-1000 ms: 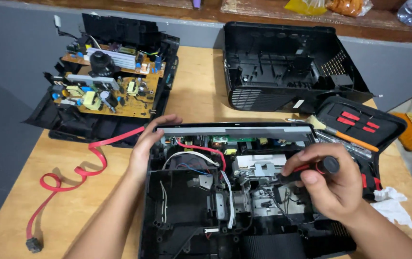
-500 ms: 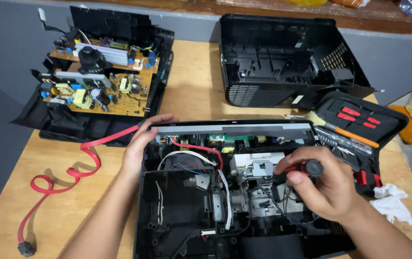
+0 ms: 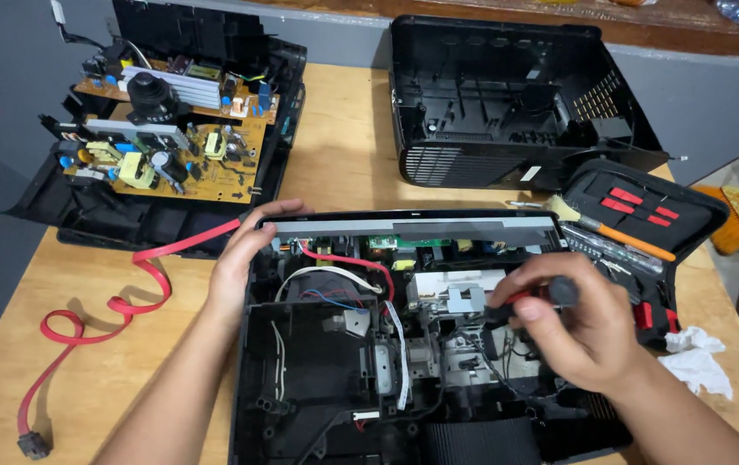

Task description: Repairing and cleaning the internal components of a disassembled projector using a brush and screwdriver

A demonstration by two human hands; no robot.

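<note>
We steady the opened black chassis (image 3: 404, 344) on the wooden counter (image 3: 344, 155), our left hand (image 3: 245, 258) gripping its back left rim, our right hand (image 3: 580, 331) clenched on a black-and-red screwdriver (image 3: 537, 295) over the exposed wiring. It looks rigid but delicate inside, best held by its rim. A red ribbon cable (image 3: 120, 301) trails left.

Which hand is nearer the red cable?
Left. The left hand grips the open chassis at its upper left corner, right beside the red cable. The right hand holds a screwdriver over the chassis's right side, well away from it.
</note>
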